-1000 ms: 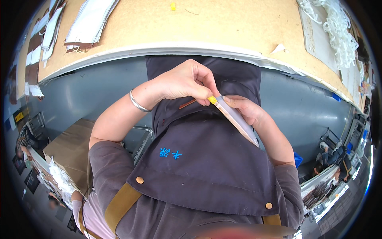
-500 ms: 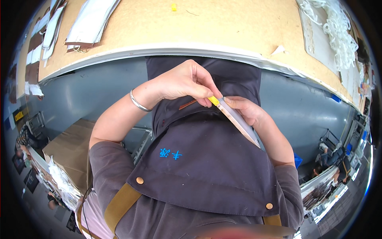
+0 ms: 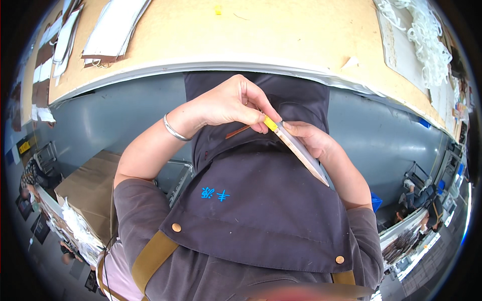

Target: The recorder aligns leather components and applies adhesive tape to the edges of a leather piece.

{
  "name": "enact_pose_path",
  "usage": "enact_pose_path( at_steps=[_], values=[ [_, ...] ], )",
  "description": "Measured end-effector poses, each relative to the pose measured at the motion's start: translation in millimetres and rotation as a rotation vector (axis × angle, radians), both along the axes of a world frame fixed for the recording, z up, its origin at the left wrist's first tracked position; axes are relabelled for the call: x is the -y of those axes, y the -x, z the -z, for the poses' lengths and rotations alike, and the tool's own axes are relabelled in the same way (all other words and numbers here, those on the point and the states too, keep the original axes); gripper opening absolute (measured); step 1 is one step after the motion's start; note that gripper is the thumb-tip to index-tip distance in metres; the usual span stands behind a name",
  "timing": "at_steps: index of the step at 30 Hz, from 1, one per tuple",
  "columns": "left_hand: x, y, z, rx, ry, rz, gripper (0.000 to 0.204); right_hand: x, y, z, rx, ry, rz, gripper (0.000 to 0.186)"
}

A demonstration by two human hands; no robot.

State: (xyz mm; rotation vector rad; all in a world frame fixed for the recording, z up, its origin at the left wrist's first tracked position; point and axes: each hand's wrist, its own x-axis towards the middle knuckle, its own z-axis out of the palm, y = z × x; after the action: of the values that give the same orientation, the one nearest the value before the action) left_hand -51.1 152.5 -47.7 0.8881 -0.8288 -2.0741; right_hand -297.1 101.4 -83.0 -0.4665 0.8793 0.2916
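My left hand (image 3: 233, 103) is closed, its thumb and fingers pinching a small yellow piece (image 3: 270, 123) at the upper end of a long, flat, pale strip (image 3: 301, 153). The strip has a light tan edge and a greyish face, and slants down to the right in front of my dark apron (image 3: 261, 205). My right hand (image 3: 311, 139) grips the strip near that same end, thumb on top and the other fingers mostly behind it. Beside my left fingers shows a thin brown strip (image 3: 237, 132), partly hidden; I cannot tell whether it is held.
Ahead lies a tan worktable (image 3: 241, 40) with a pale edge. On it are stacked white sheets (image 3: 113, 30) at left, a small yellow bit (image 3: 218, 10), a white scrap (image 3: 350, 62) and tangled white strips (image 3: 427, 45) at right. A large cardboard box (image 3: 85, 185) stands at left.
Both hands keep their hold on the strip. The strip has tilted very slightly, and a little more of the yellow piece shows.
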Motion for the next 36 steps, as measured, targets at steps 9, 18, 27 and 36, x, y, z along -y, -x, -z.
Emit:
enact_pose_path(
  at_steps=[9,18,27,36],
  values=[
    [-0.2,4.1,-10.2,0.101,0.029,0.014,0.015,-0.9,-0.6,0.6,-0.002,-0.004,0.020,0.044],
    [0.2,6.7,-6.5,0.192,0.049,0.017,0.011,-2.1,-1.8,-1.2,-0.011,0.000,0.036,0.044],
    [-0.2,7.5,-3.0,0.163,0.013,0.010,0.011,-4.8,-2.1,0.8,-0.024,0.038,0.020,0.048],
    [-3.8,7.6,-3.3,0.172,-0.038,0.017,0.010,-7.1,-4.9,-5.4,-0.045,0.067,0.025,0.046]
  ],
)
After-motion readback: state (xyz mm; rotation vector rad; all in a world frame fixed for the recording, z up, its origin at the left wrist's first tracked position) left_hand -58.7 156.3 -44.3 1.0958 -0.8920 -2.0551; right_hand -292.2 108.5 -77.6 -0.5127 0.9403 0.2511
